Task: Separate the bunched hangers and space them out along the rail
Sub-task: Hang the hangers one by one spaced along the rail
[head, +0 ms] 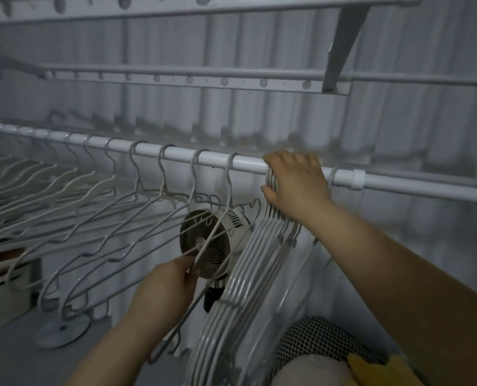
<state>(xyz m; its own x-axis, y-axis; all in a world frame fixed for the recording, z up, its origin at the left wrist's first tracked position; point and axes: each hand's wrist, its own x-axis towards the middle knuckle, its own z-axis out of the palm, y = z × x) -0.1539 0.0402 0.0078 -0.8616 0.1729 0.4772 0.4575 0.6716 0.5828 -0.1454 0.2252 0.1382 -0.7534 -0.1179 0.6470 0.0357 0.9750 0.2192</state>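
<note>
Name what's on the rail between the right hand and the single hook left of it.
Nothing; head view shows bare rail between right hand and hook.

Home laundry or clothes-drying corner, indoors. A white rail [248,162] runs across the view, with empty white hangers [92,210] hooked along it and bunched hangers [248,263] packed tight further right, no clothes on any. Overhead are more drying bars [176,71] with rows of round holes, held by a grey bracket [343,45], like a ceiling airer. A small round fan [212,240] stands behind the rail. A cream storage box [3,299] sits on the grey floor at left. Pale ribbed wall [259,112] behind, curtain or panelling, can't tell
</note>
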